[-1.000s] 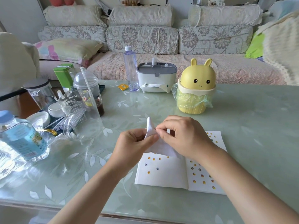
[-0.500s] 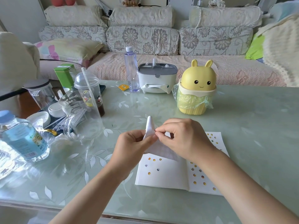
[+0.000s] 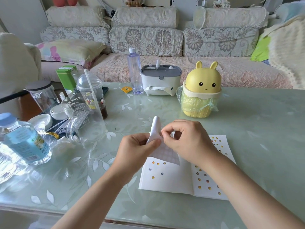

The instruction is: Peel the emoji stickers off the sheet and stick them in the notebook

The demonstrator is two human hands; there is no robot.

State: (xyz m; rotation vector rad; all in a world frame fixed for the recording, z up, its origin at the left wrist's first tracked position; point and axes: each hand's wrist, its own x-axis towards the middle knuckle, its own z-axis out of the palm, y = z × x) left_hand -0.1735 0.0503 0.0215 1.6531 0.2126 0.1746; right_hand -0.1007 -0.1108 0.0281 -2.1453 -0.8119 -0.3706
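**A:** Head cam view: where's your sticker sheet (image 3: 165,153) at, and how's it gonna handle?

**B:** It's up off the table (image 3: 255,129), over the far left page of the open notebook (image 3: 166,180). Your left hand (image 3: 137,151) pinches it at the edge and the top curls over, so I'd call it feather-light and floppy. Your right hand (image 3: 186,141) has thumb and forefinger pinched at that same edge. Can't tell if a sticker's lifted yet. I'd go at a sticker's rim with a nail, those tiny things probably crease easily.

**A:** And the containers?

**B:** Bunny bin (image 3: 202,83) has a plastic liner, contents hidden. Clear pitcher (image 3: 84,119) looks empty. Domed cup (image 3: 92,90) has dark dregs at the bottom. The near water bottle (image 3: 23,142) seems to hold clear liquid.
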